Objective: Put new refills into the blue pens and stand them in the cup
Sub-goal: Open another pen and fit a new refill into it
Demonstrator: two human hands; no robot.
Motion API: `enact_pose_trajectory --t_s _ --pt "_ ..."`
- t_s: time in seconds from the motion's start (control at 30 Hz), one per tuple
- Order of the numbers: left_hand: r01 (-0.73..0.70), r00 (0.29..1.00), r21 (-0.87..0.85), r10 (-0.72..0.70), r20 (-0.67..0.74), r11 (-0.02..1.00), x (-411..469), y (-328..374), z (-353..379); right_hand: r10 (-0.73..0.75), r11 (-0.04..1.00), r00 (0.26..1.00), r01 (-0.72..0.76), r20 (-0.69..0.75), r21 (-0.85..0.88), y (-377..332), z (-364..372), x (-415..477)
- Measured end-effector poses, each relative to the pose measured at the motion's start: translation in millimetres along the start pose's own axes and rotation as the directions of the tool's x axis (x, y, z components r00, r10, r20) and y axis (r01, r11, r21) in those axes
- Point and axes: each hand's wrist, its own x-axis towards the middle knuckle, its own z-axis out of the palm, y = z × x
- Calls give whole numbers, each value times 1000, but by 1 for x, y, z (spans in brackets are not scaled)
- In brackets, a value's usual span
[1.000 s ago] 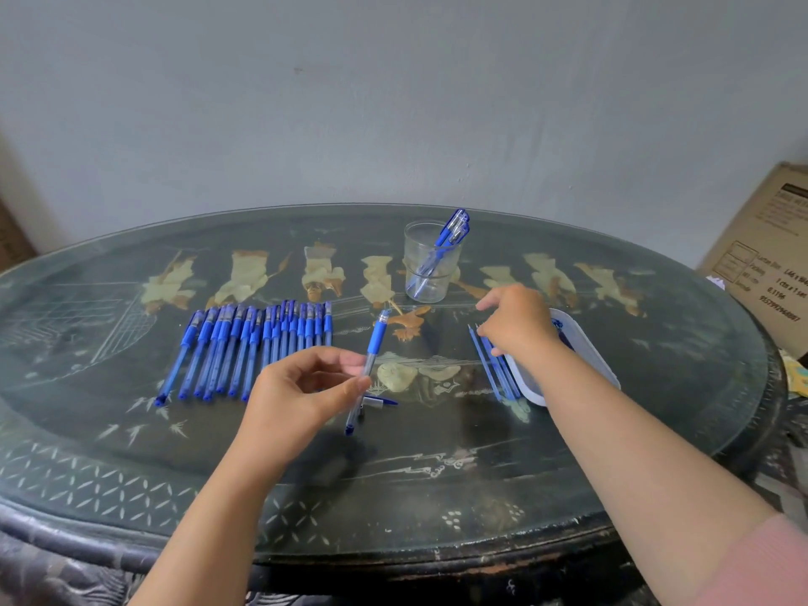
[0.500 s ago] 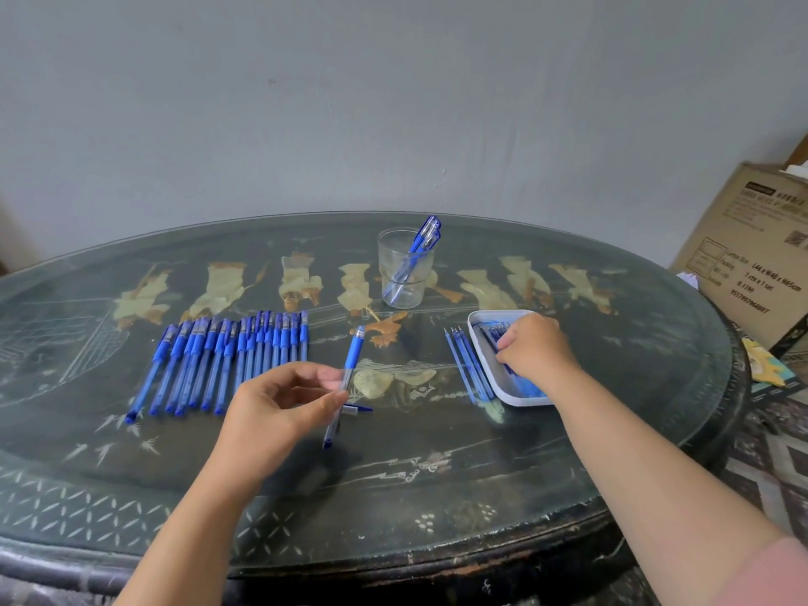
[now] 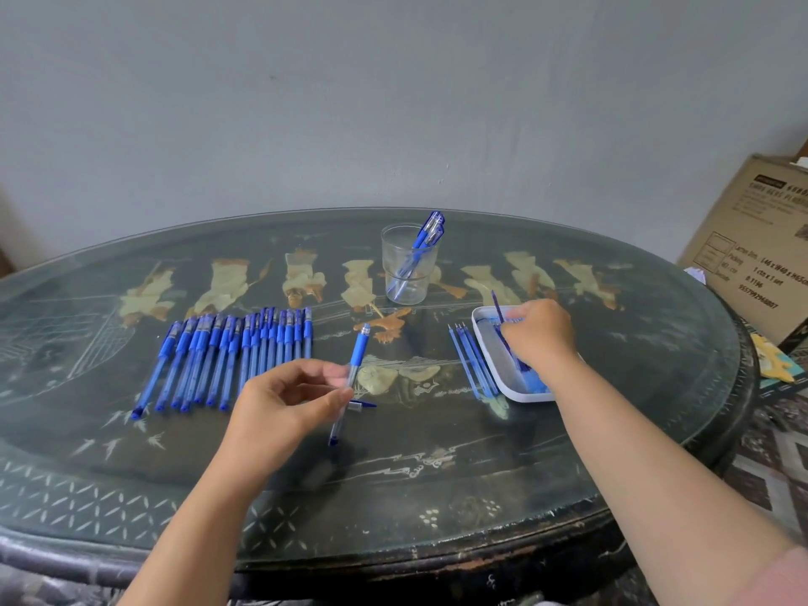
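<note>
Fingertips of the left hand (image 3: 280, 408) pinch a blue pen (image 3: 350, 382) at mid-barrel, its tip slanting down past them; a loose small pen part (image 3: 363, 405) lies just beyond. Right hand (image 3: 540, 334) fingers close on a refill (image 3: 503, 328) over the white tray (image 3: 494, 365). Beyond both, the clear cup (image 3: 406, 273) holds pens. Cardboard box (image 3: 752, 251) print reads "1 ctn x 1 set".

Dark oval table (image 3: 393, 496) with a glass top and pale inlaid figures, pushed near a plain grey wall (image 3: 350, 102). A printed cardboard box (image 3: 756, 255) sits off to the right, and there's patterned floor (image 3: 769, 470) below it.
</note>
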Motion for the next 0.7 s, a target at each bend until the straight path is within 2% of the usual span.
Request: enact_pose_trajectory --t_s 0.07,0.13,0.17,0.3,0.4,0.53,0.7 --pt "3 1000 -7 -3 7 1000 0 0 0 45 953 998 -58 49 299 -11 -4 -9" --pt "9 1000 2 -9 23 1000 -1 -1 0 61 791 976 -174 208 586 -27 -6 -24" --pt "12 999 8 -12 31 1000 -1 0 1 36 699 958 -228 285 678 -35 -6 -32" --pt "10 999 4 -10 45 1000 -3 -1 1 -125 385 885 -374 449 844 -61 1 -63" --pt "8 999 -11 -7 51 1000 -3 -1 0 -187 231 855 -440 483 868 -77 6 -77" --pt "11 998 -5 -11 55 1000 -3 -3 -2 -214 199 854 -437 474 877 -85 10 -82" --pt "4 997 3 -4 71 1000 -2 -5 -4 -223 251 854 -415 469 874 -88 14 -84"
